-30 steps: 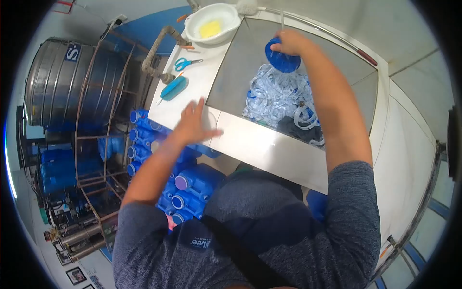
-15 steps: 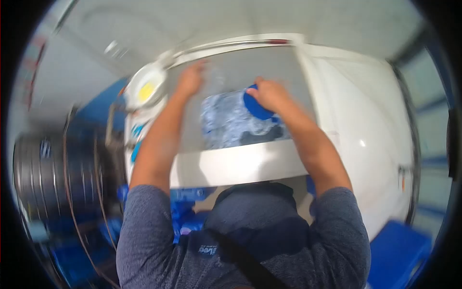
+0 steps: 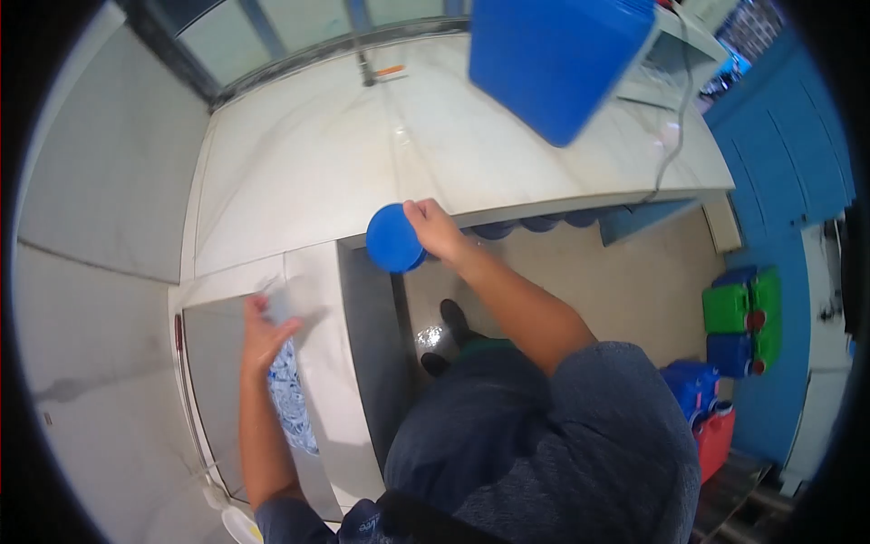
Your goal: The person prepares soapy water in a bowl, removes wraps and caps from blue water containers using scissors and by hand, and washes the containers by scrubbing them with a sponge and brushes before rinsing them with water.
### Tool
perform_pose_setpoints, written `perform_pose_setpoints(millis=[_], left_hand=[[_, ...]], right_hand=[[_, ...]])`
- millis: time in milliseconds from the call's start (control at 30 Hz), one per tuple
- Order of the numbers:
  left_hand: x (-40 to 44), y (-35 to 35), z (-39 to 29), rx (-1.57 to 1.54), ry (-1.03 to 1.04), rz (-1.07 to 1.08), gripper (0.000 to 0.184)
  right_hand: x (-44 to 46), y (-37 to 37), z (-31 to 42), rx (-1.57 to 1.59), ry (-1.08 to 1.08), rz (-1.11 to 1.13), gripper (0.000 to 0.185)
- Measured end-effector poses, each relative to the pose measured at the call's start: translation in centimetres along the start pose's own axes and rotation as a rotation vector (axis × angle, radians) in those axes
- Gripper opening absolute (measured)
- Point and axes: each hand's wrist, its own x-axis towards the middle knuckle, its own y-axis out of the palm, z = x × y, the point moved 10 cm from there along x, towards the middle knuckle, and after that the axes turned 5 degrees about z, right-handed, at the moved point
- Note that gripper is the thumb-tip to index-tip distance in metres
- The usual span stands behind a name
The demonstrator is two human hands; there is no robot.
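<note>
My right hand (image 3: 433, 229) grips the edge of a round blue plastic piece (image 3: 393, 238), with the thumb on its face. It is held near the front edge of the white counter; I cannot tell if it is a lid or a shallow bowl. My left hand (image 3: 267, 334), thumb and fingers curved apart, is above the sink's near edge. A blurred, clear see-through thing (image 3: 279, 295) appears between those fingers; its kind cannot be made out. Below that hand, water (image 3: 290, 399) shows in the grey sink (image 3: 213, 363).
A large blue jerrycan (image 3: 553, 68) stands on the white counter (image 3: 290, 172), beside a tap with an orange handle (image 3: 388, 71). Green jerrycans (image 3: 725, 310), blue ones and a red one (image 3: 716, 442) stand on the floor at right. A cable hangs over the counter edge.
The view has turned right, from the sink to the counter and floor. My right hand has carried the round blue piece away from over the sink water; my left hand stays by the sink.
</note>
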Motion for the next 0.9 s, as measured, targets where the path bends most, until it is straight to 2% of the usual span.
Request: perform_pose_setpoints(millis=[33,67,100,167,200,267,333,400,467,500,600,733,800,867,900], left_hand=[[1.4,4.4,-5.3,0.090,0.154,0.144,0.107],[1.8,8.9,-10.3,0.141,0.275,0.194,0.110],[0.8,12.3,-17.1,0.077,0.338,0.285,0.109],[0.1,18.4,-24.3,0.276,0.392,0.296,0.102],[-0.2,21.6,-26.5,0.355,0.490,0.284,0.096],[-1.8,27.6,-29.9,0.524,0.707,0.251,0.096],[-3.7,32.2,-33.4,0.446,0.776,0.299,0.097],[-3.9,37.1,-36.3,0.452,0.755,0.346,0.099],[-4.0,41.6,-39.2,0.455,0.726,0.403,0.100],[-3.9,43.7,-41.1,0.475,0.733,0.415,0.102],[-3.3,49.9,-46.7,0.538,0.730,0.418,0.102],[0.7,56.7,-53.3,0.645,0.592,0.391,0.098],[4.0,59.4,-55.5,0.755,0.534,0.361,0.099],[6.4,61.2,-57.7,0.798,0.469,0.350,0.105],[8.1,61.7,-58.2,0.793,0.419,0.331,0.108]], right_hand=[[-1.8,-0.9,-1.2,0.122,0.083,0.033,0.064],[-3.5,-1.6,-2.2,0.244,0.156,0.071,0.071],[-5.5,-2.9,-1.6,0.202,0.156,0.041,0.077],[-8.3,-5.5,-1.7,0.195,0.134,0.021,0.086],[-9.6,-7.5,-1.6,0.237,0.099,0.008,0.078],[-10.8,-12.4,-3.9,0.185,-0.008,-0.146,0.069],[-11.8,-17.5,-6.7,0.190,-0.025,-0.199,0.065],[-13.5,-22.8,-7.4,0.209,-0.021,-0.247,0.061],[-15.3,-28.0,-7.3,0.336,-0.023,-0.191,0.059],[-15.7,-30.8,-8.1,0.426,-0.025,-0.188,0.060],[-18.0,-40.1,-12.0,0.427,0.007,-0.225,0.063],[-25.1,-53.5,-20.4,-0.067,0.028,-0.375,0.052],[-29.5,-58.2,-31.9,-0.173,0.243,-0.384,0.044],[-36.7,-62.3,-41.2,-0.548,0.446,-0.404,0.044],[-41.0,-62.5,-42.8,-0.599,0.335,-0.433,0.042]])
